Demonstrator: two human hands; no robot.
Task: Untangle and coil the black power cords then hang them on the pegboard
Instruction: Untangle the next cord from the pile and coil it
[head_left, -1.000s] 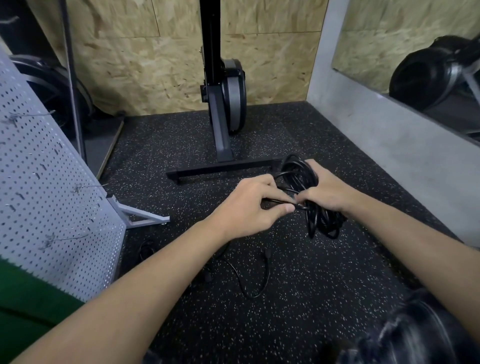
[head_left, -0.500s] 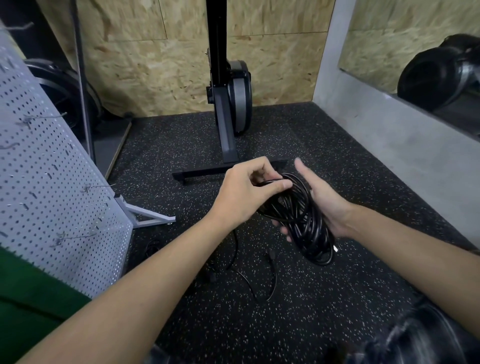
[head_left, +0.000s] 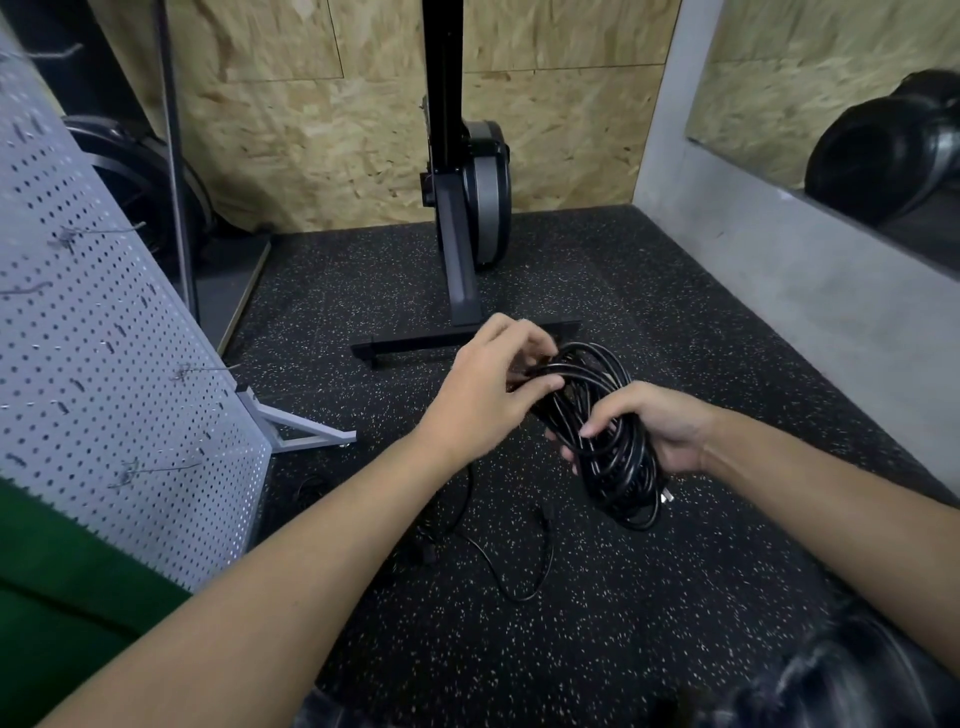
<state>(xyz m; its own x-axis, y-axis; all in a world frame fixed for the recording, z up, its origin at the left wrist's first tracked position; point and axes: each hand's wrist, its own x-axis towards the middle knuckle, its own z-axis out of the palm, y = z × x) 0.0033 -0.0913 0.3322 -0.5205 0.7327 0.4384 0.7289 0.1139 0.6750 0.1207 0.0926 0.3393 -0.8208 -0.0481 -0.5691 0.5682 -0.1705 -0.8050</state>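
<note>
Black power cord coil (head_left: 613, 447) in right hand (head_left: 660, 431), grip wrapped round loops, stops unravelling; left hand (head_left: 493, 389) grip pinches top strand, likely laying next loop.

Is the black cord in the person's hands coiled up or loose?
Mostly coiled: the cord hangs in stacked loops from the right hand, with the left hand pinching the top.

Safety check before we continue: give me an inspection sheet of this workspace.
Surface: speckled black rubber floor.
Job's things: coiled power cord held above the floor; white pegboard at left, visible hooks bare.
Clutter: nothing seen.
Grippers: left hand pinches strands at the coil's top; right hand grips its middle.
Cables: loose black cord lies looped on the floor below the hands.
Surroundings: chipboard wall, black upright machine, mirror at right.
</note>
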